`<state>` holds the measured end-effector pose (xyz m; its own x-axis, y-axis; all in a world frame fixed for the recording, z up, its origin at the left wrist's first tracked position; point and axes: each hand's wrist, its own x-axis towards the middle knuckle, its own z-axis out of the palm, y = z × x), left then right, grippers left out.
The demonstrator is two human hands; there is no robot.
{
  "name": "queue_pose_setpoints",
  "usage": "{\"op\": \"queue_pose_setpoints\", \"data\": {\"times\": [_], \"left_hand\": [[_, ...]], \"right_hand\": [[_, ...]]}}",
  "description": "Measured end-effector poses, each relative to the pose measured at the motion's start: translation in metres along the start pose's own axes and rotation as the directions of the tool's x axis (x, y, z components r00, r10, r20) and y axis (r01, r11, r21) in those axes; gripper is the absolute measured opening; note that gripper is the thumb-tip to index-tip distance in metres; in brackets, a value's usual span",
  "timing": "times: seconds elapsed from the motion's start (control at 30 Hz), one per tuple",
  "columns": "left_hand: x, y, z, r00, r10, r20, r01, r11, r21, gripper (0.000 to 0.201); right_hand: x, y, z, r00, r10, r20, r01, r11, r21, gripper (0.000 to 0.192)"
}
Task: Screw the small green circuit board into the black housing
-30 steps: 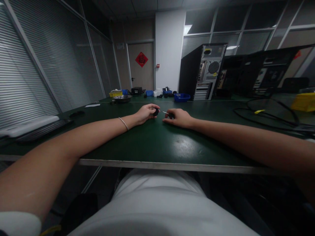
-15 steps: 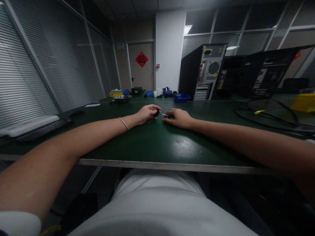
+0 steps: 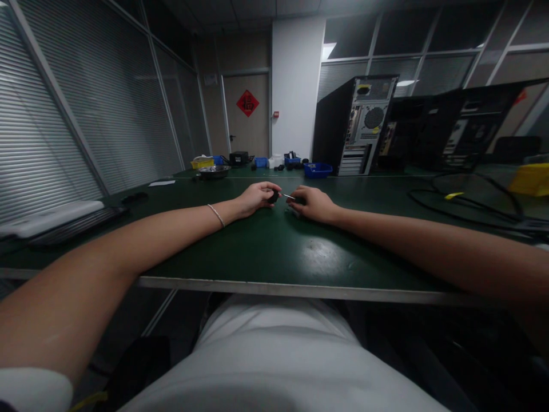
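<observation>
Right hand [image 3: 315,204] shifted: fingers more tucked in, shaft tilt changed slightly; left hand [image 3: 255,199] about where it was. Left is pinched closed on a small black part [image 3: 273,197], just over the surface [image 3: 240,252] mid-span. Right is curled closed round a thin metal-shafted tool [image 3: 289,196], shaft pointing at the part (can't tell if the tip is touching).

Containers, far edge, left to right: yellow bin [image 3: 202,165] with something whitish on top; shallow metal dish [image 3: 214,170] just beside it, contents too dim; small blue bin [image 3: 261,162], contents unclear; rear blue bin [image 3: 292,162] with dark and pale bits sticking above the rim; front blue bin [image 3: 318,173], small unidentifiable bits inside, beside the PC tower [image 3: 355,126]. Far right: another yellow bin [image 3: 532,180], can't see into it.
</observation>
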<state>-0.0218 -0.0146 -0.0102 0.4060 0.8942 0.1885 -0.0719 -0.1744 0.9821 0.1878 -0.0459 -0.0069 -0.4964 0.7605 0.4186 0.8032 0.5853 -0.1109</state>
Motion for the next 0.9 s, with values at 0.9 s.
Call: {"op": "queue_pose_setpoints", "data": {"times": [0.9], "left_hand": [[-0.003, 0.002, 0.002, 0.995, -0.018, 0.096, 0.031, 0.99, -0.135, 0.025]], "right_hand": [[0.006, 0.007, 0.001, 0.988, 0.056, 0.144, -0.079, 0.983, 0.164, 0.035]]}}
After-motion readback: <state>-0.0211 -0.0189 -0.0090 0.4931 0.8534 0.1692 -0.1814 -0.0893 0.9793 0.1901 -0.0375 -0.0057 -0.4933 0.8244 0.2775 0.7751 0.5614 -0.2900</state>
